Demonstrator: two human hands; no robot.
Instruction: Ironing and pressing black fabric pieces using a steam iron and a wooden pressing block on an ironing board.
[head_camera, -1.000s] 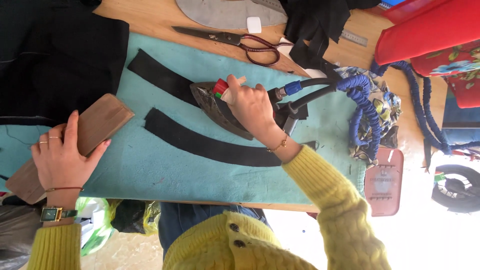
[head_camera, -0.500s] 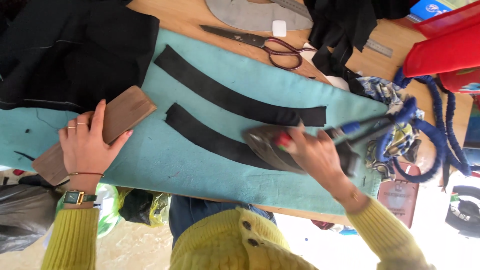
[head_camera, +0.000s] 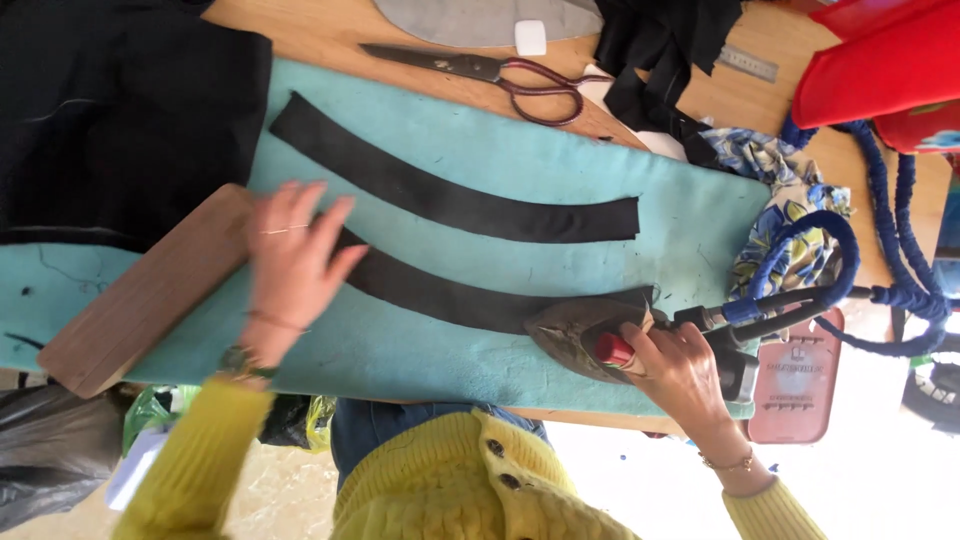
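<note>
The right hand (head_camera: 680, 375) is wrapped around the handle of a steam iron (head_camera: 590, 335), fingers curled shut on it, with the soleplate lying on the right end of the lower black fabric strip (head_camera: 440, 295) on the turquoise pressing pad (head_camera: 400, 150). The left hand (head_camera: 290, 260) lies flat, fingers spread and slightly blurred, over the left end of that same strip, just beside a brown wooden block (head_camera: 140, 295) that sits at the pad's left edge. The plainest risk is heat: the strip is narrow, and if the iron rests in one spot the cloth could shine or scorch. The left-hand fingers sit on the line of the strip, so if the iron slides toward them they could be burned. The strip is curved and pinned at only one end, so a push along it could ruck it into a crease that gets pressed in. The blue braided cord (head_camera: 850, 240) loops over a floral cloth (head_camera: 780, 215) at the pad's right end and could snag or drag on it. The upper black strip (head_camera: 450, 195) lies close above, apart from the iron but near enough for a wide pass to catch it. Scissors (head_camera: 490, 70) rest on the wooden table (head_camera: 300, 20) beyond, well clear.
</note>
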